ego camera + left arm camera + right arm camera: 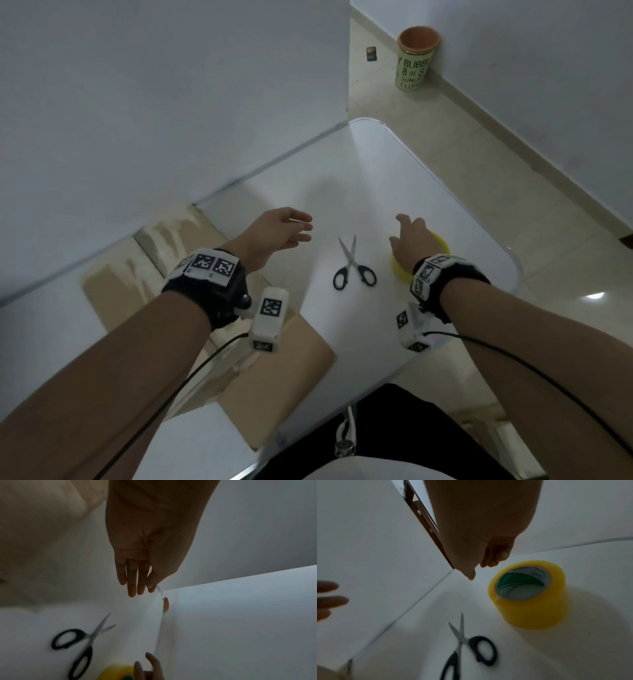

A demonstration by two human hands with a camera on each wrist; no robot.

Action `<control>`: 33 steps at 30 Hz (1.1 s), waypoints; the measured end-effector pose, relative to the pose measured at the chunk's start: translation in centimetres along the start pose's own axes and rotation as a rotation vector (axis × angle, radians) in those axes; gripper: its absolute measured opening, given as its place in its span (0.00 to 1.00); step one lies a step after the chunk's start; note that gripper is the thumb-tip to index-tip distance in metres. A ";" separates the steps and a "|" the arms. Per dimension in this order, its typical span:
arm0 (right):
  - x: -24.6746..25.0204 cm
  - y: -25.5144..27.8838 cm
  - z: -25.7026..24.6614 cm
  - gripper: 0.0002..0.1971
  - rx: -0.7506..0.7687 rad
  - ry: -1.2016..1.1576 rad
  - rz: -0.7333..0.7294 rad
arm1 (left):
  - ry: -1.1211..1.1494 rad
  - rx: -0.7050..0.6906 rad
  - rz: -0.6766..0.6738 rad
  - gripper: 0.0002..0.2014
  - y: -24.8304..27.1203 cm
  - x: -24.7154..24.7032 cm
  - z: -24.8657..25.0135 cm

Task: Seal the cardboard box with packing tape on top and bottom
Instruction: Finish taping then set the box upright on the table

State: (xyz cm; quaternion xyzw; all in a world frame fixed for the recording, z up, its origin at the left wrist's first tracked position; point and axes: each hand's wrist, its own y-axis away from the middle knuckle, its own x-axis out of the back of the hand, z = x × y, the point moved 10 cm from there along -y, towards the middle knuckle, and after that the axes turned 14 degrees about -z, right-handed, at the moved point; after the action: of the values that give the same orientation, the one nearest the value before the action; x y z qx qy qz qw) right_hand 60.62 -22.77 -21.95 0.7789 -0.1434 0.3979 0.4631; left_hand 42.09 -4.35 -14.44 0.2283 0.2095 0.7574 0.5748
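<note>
A flattened brown cardboard box lies on the left of the white table, partly under my left forearm. My left hand hovers past the box with straight fingers, holding nothing. A yellow roll of packing tape stands on the table at the right. My right hand hangs just above the roll, fingers loosely bent and apart from it. Black-handled scissors lie slightly open between the two hands.
A white wall runs along the table's far left side. On the tiled floor beyond the table stands an orange-lined paper cup, with a small dark item near it. The table's rounded edge is close to my right wrist.
</note>
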 end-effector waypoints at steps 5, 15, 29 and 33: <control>0.1 2.4 -7.9 0.13 0.250 -0.464 0.001 | -0.135 -0.045 0.206 0.09 5.5 4.4 -1.9; -13.0 8.5 -15.9 0.20 0.281 -1.269 -0.546 | -0.652 -0.053 0.195 0.06 14.1 3.4 -7.4; -15.2 10.7 -16.1 0.09 0.322 -1.539 -0.577 | -1.017 -0.092 0.168 0.07 14.0 -0.7 -9.0; -15.0 10.9 -15.9 0.06 0.353 -1.556 -0.526 | -0.969 -0.123 0.156 0.08 13.9 -0.5 -9.4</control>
State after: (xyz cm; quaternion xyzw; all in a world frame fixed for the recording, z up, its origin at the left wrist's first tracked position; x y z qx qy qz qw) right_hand 36.77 -17.41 -22.56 0.9003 -0.1710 -0.3570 0.1811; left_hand 25.95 -8.83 -14.06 0.5350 -0.1447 0.6157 0.5602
